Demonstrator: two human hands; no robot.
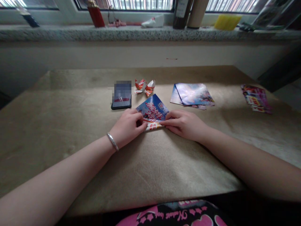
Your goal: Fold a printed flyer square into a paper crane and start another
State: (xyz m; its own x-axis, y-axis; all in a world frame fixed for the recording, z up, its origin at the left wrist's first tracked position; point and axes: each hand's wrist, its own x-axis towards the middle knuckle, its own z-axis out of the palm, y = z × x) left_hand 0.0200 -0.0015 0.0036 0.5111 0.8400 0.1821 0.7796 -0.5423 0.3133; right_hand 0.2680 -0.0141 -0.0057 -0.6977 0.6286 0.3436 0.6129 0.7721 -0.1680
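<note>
A printed sheet of paper point(152, 108), blue with red and white lettering, lies on the table between my hands. Its near part is folded over and shows a white and orange side. My left hand point(129, 124) pinches the fold at its left end, thumb in front and fingers curled. At the right end, my right hand point(183, 123) has its fingers and thumb closed on the same paper, pressing the fold. Just beyond the sheet sits a folded paper butterfly-like shape point(149, 88) in orange and white.
A phone point(121, 102) lies left of the folded shape. Several blue printed sheets point(195, 93) are piled to the right, and colourful printed papers point(256, 99) lie farther right. Behind the table point(82, 81), a stone windowsill point(131, 34) holds a red bottle point(96, 15) and a yellow block point(227, 22).
</note>
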